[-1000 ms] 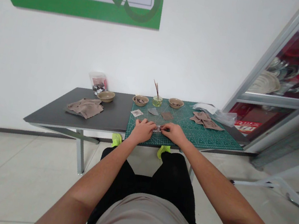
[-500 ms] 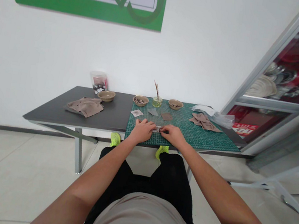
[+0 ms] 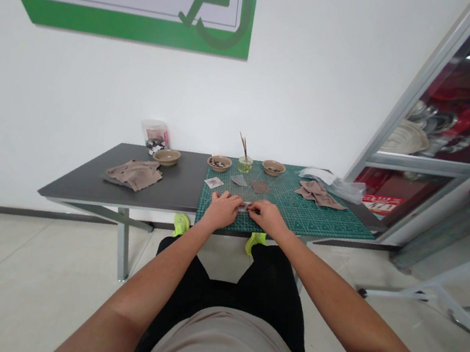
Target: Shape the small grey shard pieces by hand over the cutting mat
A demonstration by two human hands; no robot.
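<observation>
Both hands meet over the front edge of a green cutting mat (image 3: 312, 222). A small pale, flat piece (image 3: 244, 206) lies between them, partly covered by fingers. My left hand (image 3: 224, 209) presses its fingertips on the piece's left side, fingers curled and closed. At the right side, my right hand (image 3: 267, 215) is closed in a pinch; something small and dark shows at its fingertips, too small to make out. Just beyond the hands lie a white square with a faint print (image 3: 214, 183), a grey piece (image 3: 239, 180) and a brown patch (image 3: 261, 187).
Behind stand a bowl of small pieces (image 3: 219, 164), a glass jar with thin sticks (image 3: 244, 164) and another bowl (image 3: 273, 168). Crumpled cloth (image 3: 318, 193) and clear plastic (image 3: 347, 189) lie right. Leftward are a brown cloth (image 3: 134, 174), a bowl (image 3: 166, 157) and a plastic bag (image 3: 155, 135).
The camera view has tilted slightly, so the table sits a little lower. Both hands stay at the pale piece, with only small finger shifts.
</observation>
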